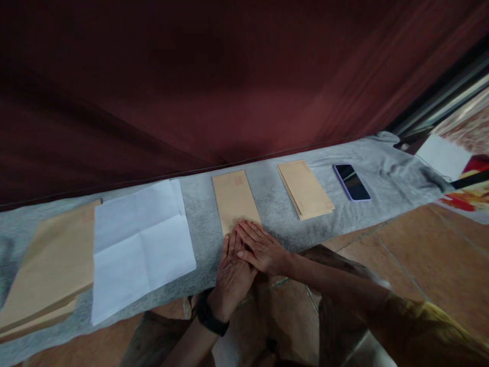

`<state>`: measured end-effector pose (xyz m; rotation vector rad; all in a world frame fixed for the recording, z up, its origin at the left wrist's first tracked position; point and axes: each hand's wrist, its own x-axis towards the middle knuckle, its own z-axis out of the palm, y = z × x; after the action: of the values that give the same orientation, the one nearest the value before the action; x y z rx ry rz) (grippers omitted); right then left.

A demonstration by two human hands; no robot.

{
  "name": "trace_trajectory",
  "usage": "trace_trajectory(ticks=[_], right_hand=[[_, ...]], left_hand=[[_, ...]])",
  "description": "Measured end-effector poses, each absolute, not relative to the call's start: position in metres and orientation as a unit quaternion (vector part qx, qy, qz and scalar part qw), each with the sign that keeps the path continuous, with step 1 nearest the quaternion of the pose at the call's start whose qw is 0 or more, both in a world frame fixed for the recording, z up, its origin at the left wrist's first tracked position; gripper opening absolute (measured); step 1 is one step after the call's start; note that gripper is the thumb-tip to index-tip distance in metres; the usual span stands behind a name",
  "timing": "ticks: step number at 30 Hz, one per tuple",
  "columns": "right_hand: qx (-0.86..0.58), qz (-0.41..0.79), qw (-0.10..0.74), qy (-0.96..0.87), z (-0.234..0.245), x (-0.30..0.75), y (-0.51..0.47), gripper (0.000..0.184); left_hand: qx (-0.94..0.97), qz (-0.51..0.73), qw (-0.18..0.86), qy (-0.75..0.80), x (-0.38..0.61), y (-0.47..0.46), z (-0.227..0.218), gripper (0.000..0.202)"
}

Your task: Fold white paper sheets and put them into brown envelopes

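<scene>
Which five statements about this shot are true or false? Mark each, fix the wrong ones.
1. The left hand and right hand touch the middle envelope. True.
2. The two hands are apart. False: the right hand overlaps the left hand.
3. The white paper shows fold creases. True.
4. Both wrists are bare. False: a dark wristband is on the left one.
5. The phone lies left of the white paper. False: it lies to the right.

1 head-worn camera looks forward and down from close above the left hand (234, 269) and right hand (265, 251), facing dark-red fabric (244, 112).
</scene>
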<state>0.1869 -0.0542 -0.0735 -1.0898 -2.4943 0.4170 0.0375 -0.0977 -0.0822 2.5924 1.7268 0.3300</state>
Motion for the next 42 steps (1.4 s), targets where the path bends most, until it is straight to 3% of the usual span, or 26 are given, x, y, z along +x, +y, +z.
trace_trajectory(ticks=[16, 26, 42], right_hand=[[-0.392, 0.037, 0.191, -0.899, -0.082, 0.198, -0.059, 0.074], [-0.404, 0.029, 0.173, -0.898, -0.079, 0.197, -0.061, 0.075], [-0.414, 0.021, 0.181, -0.892, -0.081, 0.195, -0.062, 0.075]], left_hand=[[0.748, 0.132, -0.003, 0.651, 0.008, -0.088, -0.070, 0.058], [0.697, 0.142, 0.052, 0.701, 0.006, -0.061, -0.048, 0.051], [0.544, 0.241, 0.295, 0.747, 0.002, -0.039, -0.047, 0.044]])
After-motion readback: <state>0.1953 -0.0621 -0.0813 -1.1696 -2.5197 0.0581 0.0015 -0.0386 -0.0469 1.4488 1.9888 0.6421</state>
